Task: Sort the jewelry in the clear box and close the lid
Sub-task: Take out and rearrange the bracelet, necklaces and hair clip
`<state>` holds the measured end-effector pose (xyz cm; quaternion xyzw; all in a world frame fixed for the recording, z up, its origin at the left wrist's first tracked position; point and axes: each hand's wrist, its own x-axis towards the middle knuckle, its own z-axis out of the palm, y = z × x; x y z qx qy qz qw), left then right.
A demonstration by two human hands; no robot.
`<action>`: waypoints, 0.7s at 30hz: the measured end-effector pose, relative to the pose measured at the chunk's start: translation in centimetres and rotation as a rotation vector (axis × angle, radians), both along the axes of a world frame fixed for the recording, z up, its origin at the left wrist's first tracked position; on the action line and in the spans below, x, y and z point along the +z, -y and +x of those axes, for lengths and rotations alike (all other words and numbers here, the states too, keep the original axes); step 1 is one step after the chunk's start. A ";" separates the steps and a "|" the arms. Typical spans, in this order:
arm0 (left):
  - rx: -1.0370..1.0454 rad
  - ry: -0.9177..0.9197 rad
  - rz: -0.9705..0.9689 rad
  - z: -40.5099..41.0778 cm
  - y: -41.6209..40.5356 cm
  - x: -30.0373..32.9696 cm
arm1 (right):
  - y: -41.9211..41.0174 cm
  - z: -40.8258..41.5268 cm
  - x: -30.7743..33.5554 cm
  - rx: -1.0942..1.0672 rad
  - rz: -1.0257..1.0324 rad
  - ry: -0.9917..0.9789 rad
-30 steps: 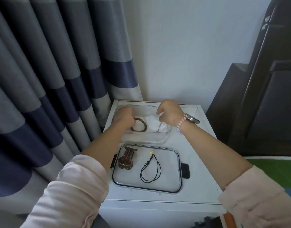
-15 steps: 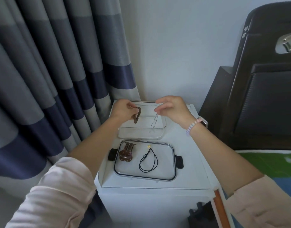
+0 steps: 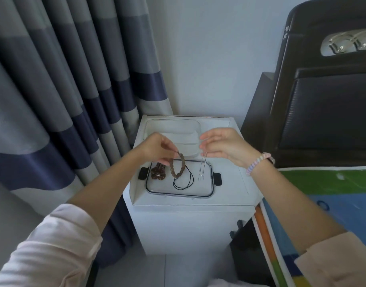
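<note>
My left hand [image 3: 157, 149] pinches a brown beaded bracelet [image 3: 178, 167], which dangles above the lid. My right hand [image 3: 221, 145] pinches a thin silver chain [image 3: 203, 165] that hangs over the lid's right part. The clear box [image 3: 173, 129] stands at the back of the white cabinet top, behind both hands. Its clear lid [image 3: 200, 189], with a dark rim and black clips, lies flat in front of the box. On the lid rest a brown hair clip [image 3: 157, 174] and a black cord necklace [image 3: 184, 180].
The white cabinet [image 3: 236, 189] stands between a striped grey and blue curtain [image 3: 64, 90] on the left and a black padded headboard [image 3: 327, 100] on the right. A colourful bed cover [image 3: 323, 199] lies at the right. White wall is behind.
Both hands lifted out of the box and came toward me, carrying the bracelet and the chain, which now hang over the lid. The camera view pulled back and tilted.
</note>
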<state>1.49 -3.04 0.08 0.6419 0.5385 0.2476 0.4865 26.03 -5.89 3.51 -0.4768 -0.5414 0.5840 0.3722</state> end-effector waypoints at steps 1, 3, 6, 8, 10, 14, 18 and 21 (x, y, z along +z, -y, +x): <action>-0.016 -0.066 0.010 0.1 0.1 -0.6 | 0.3 0.1 -0.9 0.013 -0.033 0.034; -0.050 -0.244 0.071 0.1 0.1 -1.6 | 0.7 0.2 -2.6 0.043 -0.086 0.089; -0.085 -0.435 0.179 0.4 -0.2 -2.3 | 0.7 0.3 -4.5 0.057 -0.128 0.135; -0.086 -0.501 0.210 0.7 -0.3 -2.4 | 0.3 0.1 -5.3 0.037 -0.121 0.200; -0.078 -0.550 0.227 0.9 -0.4 -2.6 | 0.0 -0.2 -5.9 0.009 -0.091 0.298; -0.067 -0.635 0.233 1.1 -0.7 -3.0 | -0.6 -0.8 -6.9 -0.078 -0.017 0.435; -0.049 -0.718 0.238 1.3 -0.8 -3.2 | -1.3 -1.1 -7.7 -0.145 0.019 0.516; -0.007 -0.738 0.248 1.4 -0.8 -3.5 | -1.9 -1.5 -8.1 -0.188 0.107 0.634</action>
